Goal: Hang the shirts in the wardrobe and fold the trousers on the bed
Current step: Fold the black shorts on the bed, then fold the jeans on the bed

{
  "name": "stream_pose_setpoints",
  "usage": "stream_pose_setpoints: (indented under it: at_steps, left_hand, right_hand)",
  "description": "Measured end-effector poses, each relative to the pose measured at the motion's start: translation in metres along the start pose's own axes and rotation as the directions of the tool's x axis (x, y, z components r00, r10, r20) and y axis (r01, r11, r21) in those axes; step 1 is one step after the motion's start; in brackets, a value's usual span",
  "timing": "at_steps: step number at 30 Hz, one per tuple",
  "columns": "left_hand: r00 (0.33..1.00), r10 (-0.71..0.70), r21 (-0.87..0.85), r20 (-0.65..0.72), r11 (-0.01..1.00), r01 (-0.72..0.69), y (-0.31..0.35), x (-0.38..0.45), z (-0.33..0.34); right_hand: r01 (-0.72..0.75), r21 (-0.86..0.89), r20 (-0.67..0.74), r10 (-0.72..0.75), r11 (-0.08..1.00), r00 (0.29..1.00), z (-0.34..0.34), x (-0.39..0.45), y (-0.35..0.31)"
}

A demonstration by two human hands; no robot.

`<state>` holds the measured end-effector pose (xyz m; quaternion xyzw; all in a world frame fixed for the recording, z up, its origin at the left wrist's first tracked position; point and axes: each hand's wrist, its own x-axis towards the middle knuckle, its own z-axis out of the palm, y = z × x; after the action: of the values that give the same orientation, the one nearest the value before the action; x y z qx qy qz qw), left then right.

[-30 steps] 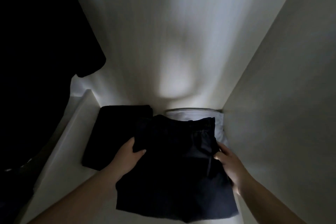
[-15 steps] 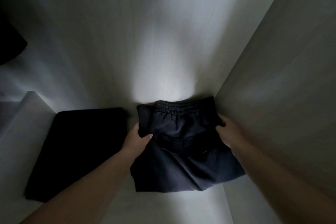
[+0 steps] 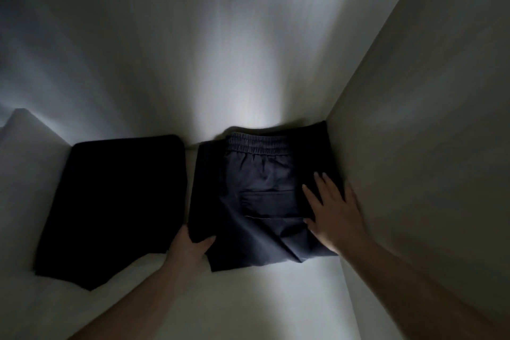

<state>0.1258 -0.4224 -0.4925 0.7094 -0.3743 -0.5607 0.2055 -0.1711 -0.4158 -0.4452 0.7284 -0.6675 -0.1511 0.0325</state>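
Observation:
Folded dark grey trousers (image 3: 256, 201) with an elastic waistband lie on a white wardrobe shelf (image 3: 248, 298), pushed into the back right corner. My left hand (image 3: 190, 248) pinches their front left edge, thumb on top. My right hand (image 3: 334, 212) rests flat on their right side with the fingers spread, close to the side wall. A second folded black garment (image 3: 116, 201) lies to the left on the same shelf, a narrow gap apart from the trousers.
The wardrobe's right side wall (image 3: 427, 146) stands right beside the trousers and the back wall (image 3: 220, 50) rises behind them. A white ledge (image 3: 24, 130) sits at the far left. The light is dim.
The trousers went further back into the corner and now lie flat. My right hand let go of their edge and spread on top. My left hand slid back to the front edge.

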Motion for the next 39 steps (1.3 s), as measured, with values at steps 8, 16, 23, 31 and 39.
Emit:
stream_pose_setpoints:
  at_steps: [8,16,23,31,39]
  left_hand:
    - [0.996,-0.051,-0.013,-0.074,0.999,0.05,-0.004,0.005,0.002]
    - [0.997,-0.037,-0.188,-0.061,0.982,0.024,0.0,-0.04,-0.018]
    - [0.998,0.022,-0.418,-0.06,0.907,-0.045,0.023,-0.123,-0.048]
    - [0.941,0.055,-0.623,-0.333,0.737,-0.263,0.009,-0.229,-0.106]
    - [0.7,-0.019,-0.545,-0.714,0.644,-0.537,-0.052,-0.369,-0.143]
  right_hand:
    - [0.008,-0.155,0.164,0.018,0.988,0.986,0.006,0.019,0.002]
    - [-0.051,0.418,0.081,0.018,0.907,0.997,-0.036,-0.013,-0.039]
    - [-0.028,0.833,0.0,0.051,0.553,0.999,-0.086,-0.047,-0.081]
    - [0.108,0.978,-0.063,-0.246,0.176,0.967,-0.165,-0.088,-0.151]
    - [0.302,0.952,-0.266,-0.614,-0.047,0.743,-0.249,-0.159,-0.237]
